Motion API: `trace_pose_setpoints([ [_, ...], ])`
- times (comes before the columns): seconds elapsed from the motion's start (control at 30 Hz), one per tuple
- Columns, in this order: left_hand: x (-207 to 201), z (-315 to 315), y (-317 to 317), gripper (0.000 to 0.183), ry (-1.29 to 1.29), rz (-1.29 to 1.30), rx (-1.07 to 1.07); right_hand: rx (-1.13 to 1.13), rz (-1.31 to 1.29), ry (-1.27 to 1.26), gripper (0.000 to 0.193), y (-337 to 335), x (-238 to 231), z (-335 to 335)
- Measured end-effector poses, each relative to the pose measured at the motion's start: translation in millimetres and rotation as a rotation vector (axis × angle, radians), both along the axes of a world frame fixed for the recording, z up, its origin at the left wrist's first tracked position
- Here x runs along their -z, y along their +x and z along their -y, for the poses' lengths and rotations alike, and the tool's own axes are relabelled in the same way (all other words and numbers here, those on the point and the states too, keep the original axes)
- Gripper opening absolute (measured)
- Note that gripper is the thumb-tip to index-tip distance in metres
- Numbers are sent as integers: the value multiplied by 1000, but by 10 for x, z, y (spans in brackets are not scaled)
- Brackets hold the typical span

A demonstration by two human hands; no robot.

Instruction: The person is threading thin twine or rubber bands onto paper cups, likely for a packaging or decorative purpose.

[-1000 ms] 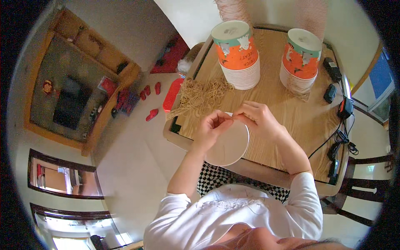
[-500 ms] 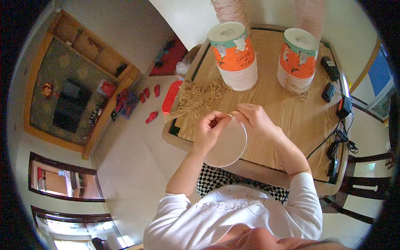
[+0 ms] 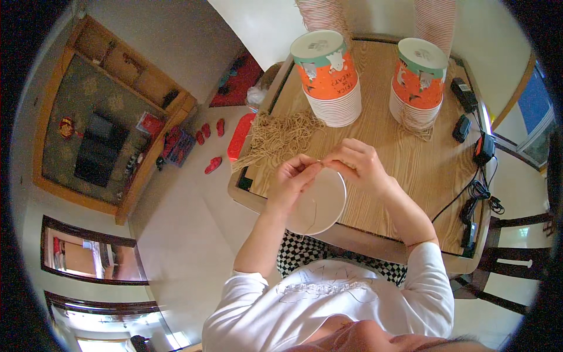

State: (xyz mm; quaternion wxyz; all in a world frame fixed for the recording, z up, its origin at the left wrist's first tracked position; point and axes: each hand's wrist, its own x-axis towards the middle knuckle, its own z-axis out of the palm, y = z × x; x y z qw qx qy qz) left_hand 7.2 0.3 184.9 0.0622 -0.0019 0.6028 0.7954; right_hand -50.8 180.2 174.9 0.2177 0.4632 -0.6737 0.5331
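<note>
A white paper tub (image 3: 325, 202) stands mouth up at the table's near edge. Over its far rim, my left hand (image 3: 293, 180) and my right hand (image 3: 359, 165) meet fingertip to fingertip. Both are closed in a pinch on a thin tan cord (image 3: 315, 212), which hangs down inside the tub; the pinched bit is tiny and mostly hidden by my fingers. Beyond my left hand lies a loose heap of similar tan cords (image 3: 281, 138) on the tabletop.
Two upside-down stacks of orange, green and white paper tubs, a left stack (image 3: 328, 82) and a right stack (image 3: 417, 85), stand farther back. Black power adapters (image 3: 484, 149) and cables line the right edge. A red object (image 3: 240, 138) sits by the left edge. A dark chair (image 3: 516, 264) is at right.
My hands have shifted slightly, fingertips still together, and the right has risen a little. The cord now shows more plainly inside the tub.
</note>
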Motion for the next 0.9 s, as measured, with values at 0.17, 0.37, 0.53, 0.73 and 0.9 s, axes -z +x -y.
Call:
trace_pose_setpoints([
  [0.17,-43,-64,10,7,-47,-15,-76,102,-109,94,8,-24,47,11],
  [0.37,-10,-57,10,9,-272,-107,-183,192,-32,71,14,-54,20,-37],
  [0.53,15,38,-22,7,104,54,-63,61,-104,48,28,-30,-30,29],
  [0.73,25,17,-4,4,327,136,58,84,-260,2,32,-27,90,60],
  [0.9,56,20,17,4,444,153,134,94,-305,-10,24,-3,38,36],
])
